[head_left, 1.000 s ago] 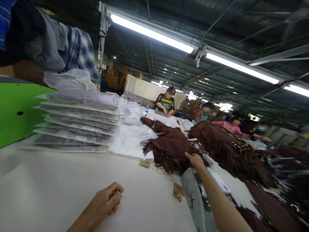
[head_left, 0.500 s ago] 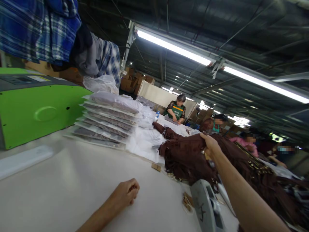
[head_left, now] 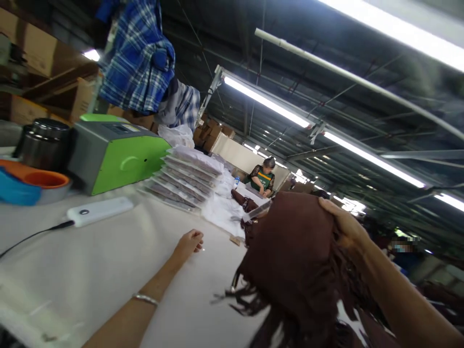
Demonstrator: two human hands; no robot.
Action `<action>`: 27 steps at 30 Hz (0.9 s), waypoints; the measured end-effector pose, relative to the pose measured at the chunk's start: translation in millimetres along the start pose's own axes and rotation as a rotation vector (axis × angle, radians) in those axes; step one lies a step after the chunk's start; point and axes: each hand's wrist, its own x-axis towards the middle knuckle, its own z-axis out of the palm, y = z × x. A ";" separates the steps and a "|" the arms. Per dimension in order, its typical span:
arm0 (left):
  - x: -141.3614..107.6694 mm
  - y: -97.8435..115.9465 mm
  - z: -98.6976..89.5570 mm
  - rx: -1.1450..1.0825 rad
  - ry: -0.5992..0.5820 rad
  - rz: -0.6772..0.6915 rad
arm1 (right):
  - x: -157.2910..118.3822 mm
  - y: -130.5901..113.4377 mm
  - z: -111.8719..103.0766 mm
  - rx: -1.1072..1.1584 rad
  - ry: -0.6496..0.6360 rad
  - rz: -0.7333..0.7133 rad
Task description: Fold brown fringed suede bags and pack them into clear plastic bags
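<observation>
A dark brown fringed cloth item [head_left: 293, 251], perhaps a garment or bag, hangs from my right hand [head_left: 344, 224], which grips its upper right edge. Its loose fringes dangle over the table. My left hand [head_left: 189, 243] rests curled above the white tabletop [head_left: 119, 263], its fingers bent inward; whether it holds anything small is hidden. A bracelet circles that wrist. Beyond the left hand is a stack of clear-bagged folded items [head_left: 184, 181]. A brown tag [head_left: 237, 240] lies on the table between the left hand and the brown cloth.
To the left stand a green and grey machine [head_left: 123, 159], a dark metal flask [head_left: 45, 145] and an orange tape roll [head_left: 49, 179]. A white corded device [head_left: 99, 211] lies in front of them. Plaid shirts [head_left: 139, 63] hang above. A co-worker in a green apron [head_left: 264, 179] works farther along.
My right hand has lifted the brown cloth from the pile toward me. My left hand stays curled over the table. The view has swung left, bringing the flask and tape roll into sight.
</observation>
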 end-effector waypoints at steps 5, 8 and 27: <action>-32.7 1.5 -11.8 -0.039 -0.016 0.045 | -53.2 -4.8 16.6 -0.037 -0.276 0.147; -63.2 16.7 -18.3 -0.067 -0.088 0.123 | -71.4 -0.5 30.2 -0.084 -0.433 0.230; -201.2 48.1 -23.4 -0.300 -0.505 -0.348 | -76.0 104.4 186.4 -1.088 -1.004 -0.280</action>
